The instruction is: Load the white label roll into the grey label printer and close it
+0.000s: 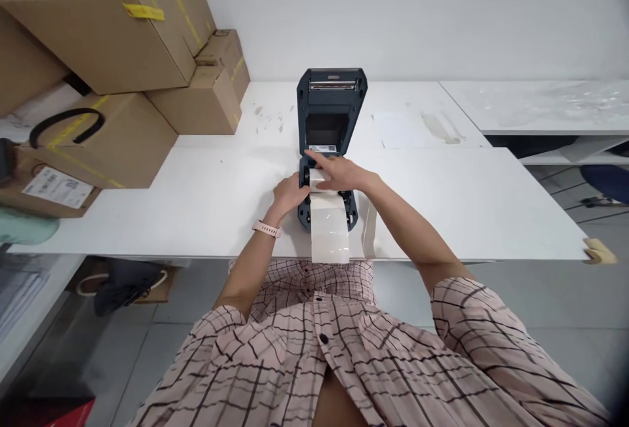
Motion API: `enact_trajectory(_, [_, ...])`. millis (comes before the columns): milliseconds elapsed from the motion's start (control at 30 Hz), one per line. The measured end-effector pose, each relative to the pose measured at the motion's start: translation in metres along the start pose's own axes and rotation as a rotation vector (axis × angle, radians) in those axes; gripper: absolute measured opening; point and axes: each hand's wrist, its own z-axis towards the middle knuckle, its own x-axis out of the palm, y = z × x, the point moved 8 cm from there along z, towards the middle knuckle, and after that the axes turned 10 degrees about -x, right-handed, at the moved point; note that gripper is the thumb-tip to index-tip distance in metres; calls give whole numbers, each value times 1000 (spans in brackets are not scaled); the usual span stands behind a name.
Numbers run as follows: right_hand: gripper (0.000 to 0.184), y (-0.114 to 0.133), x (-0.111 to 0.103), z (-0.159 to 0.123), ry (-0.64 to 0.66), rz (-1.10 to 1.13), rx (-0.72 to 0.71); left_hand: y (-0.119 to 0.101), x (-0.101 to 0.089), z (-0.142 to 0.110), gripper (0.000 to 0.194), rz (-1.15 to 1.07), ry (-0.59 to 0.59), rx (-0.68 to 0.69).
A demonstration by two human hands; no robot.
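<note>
A dark label printer (331,109) stands on the table with its lid raised. In its base sits a roll of white labels (318,177). From the roll a strip of labels (330,227) runs forward and hangs over the table's front edge. My left hand (289,195) grips the left side of the printer base, its thumb reaching in beside the roll. Across the roll lies my right hand (339,173), with its index finger stretched toward the hinge and another digit on the roll. The right hand's remaining fingers are partly hidden.
Cardboard boxes (108,40) are stacked at the left of the white table (442,211). A narrow pale strip (369,227) lies right of the printer. A tan piece (600,251) covers the table's right corner. A dark blue chair (607,181) is at the far right.
</note>
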Motion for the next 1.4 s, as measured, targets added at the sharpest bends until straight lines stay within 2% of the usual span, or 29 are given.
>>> enact_trajectory(67, [101, -7, 17, 7, 153, -29, 58, -2, 1, 2, 47, 22, 26, 14])
enact_trajectory(133, [106, -13, 26, 15, 226, -47, 103, -2, 3, 3, 49, 8, 42, 27])
enact_trajectory(267, [118, -16, 22, 19, 233, -1, 115, -1, 3, 0, 50, -27, 33, 43])
enact_trajectory(367, [115, -3, -4, 2, 132, 209, -73, -1, 2, -4, 53, -69, 41, 42])
enact_trajectory(467, [113, 2, -47, -37, -33, 406, -248, 0, 2, -5, 56, -105, 43, 37])
enact_trajectory(567, [118, -17, -82, -76, -220, 503, -219, 2, 2, -5, 56, -140, 42, 47])
enact_trajectory(667, [116, -53, -95, -99, -378, 468, -61, 3, 3, -6, 55, -172, 57, 48])
enact_trajectory(800, [110, -107, -80, -93, -461, 375, 179, 4, 3, -7, 55, -200, 71, 26])
enact_trajectory(933, [110, -145, -52, -69, -487, 365, 316, 4, 3, -5, 55, -188, 48, 20])
enact_trajectory(1067, [114, -162, -24, -54, -470, 393, 428, 6, 5, -3, 54, -175, 35, 3])
enact_trajectory(1167, [115, -164, -14, -52, -478, 413, 414, 6, 5, -2, 57, -195, 33, 8])
enact_trajectory(1233, [117, -167, -11, -62, -522, 481, 385, 6, 5, -3, 59, -214, 33, 13])
enact_trajectory(1300, [116, -172, -8, -87, -607, 605, 381, 7, 5, -4, 60, -229, 32, 13])
enact_trajectory(1400, [94, -178, 6, -141, -751, 775, 417, 7, 5, -4, 59, -226, 34, 12])
